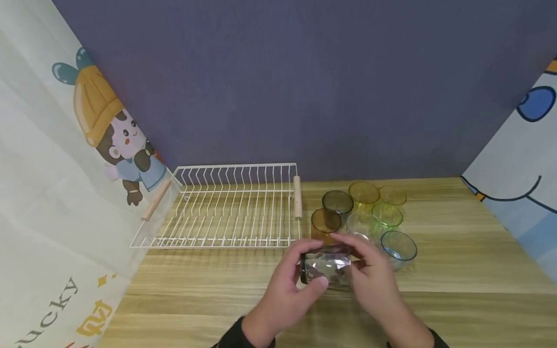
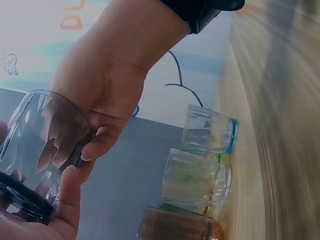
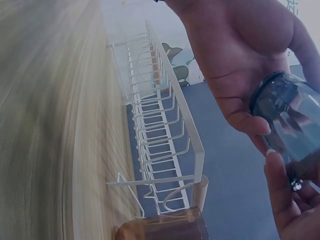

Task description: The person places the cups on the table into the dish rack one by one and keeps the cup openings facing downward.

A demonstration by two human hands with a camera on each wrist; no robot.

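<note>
We note passage over tabletop [image 1: 474, 251] right of blue tumbler [image 1: 399, 247]. Ahead of our right hand [image 1: 376, 275], clustered tumblers [image 1: 387, 217] block. White wire dish rack [image 1: 235, 191] stands left; slim gap between its right wooden handle [image 1: 298, 198] and amber tumbler [image 1: 321, 233].

Head view: glass [image 1: 329, 263] rim seemingly hidden

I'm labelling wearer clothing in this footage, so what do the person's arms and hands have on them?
The left hand and right hand are both gloveless. A black left sleeve ends near one wrist, and a matching black right sleeve shows at the other. No pattern or lettering can be made out on either.
</note>
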